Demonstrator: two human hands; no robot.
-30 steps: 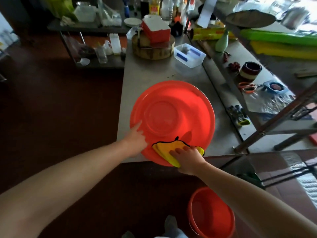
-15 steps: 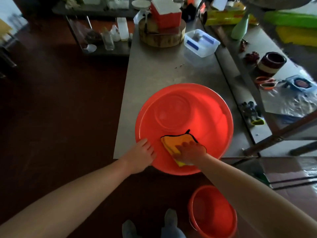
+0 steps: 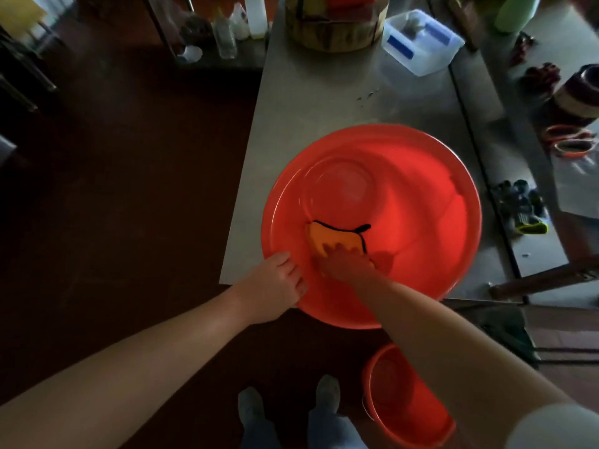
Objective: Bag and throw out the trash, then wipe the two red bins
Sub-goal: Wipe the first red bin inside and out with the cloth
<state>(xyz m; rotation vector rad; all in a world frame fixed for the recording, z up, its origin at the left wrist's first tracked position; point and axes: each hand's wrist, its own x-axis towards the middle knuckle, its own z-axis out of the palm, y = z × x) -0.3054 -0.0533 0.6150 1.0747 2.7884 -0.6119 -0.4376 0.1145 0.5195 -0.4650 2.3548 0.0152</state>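
Observation:
A wide red basin (image 3: 421, 202) sits on the near end of a grey metal table (image 3: 317, 102), its near rim hanging over the table's edge. My right hand (image 3: 346, 262) presses a yellow cloth with black trim (image 3: 330, 238) against the basin's inner wall at the lower left. My left hand (image 3: 275, 286) grips the basin's near-left rim, fingers curled over it. A smaller red bucket (image 3: 405, 403) stands on the floor below, partly behind my right forearm.
At the table's far end are a round wooden block (image 3: 334, 30) and a clear plastic box (image 3: 421, 40). A lower shelf to the right holds gloves (image 3: 522, 212), orange scissors (image 3: 570, 142) and a bowl (image 3: 580, 92). My feet (image 3: 291, 406) stand on the dark floor.
My right hand has slid the cloth from the near rim up and leftward into the basin. My left hand has shifted along the rim toward me. The camera has moved closer over the basin.

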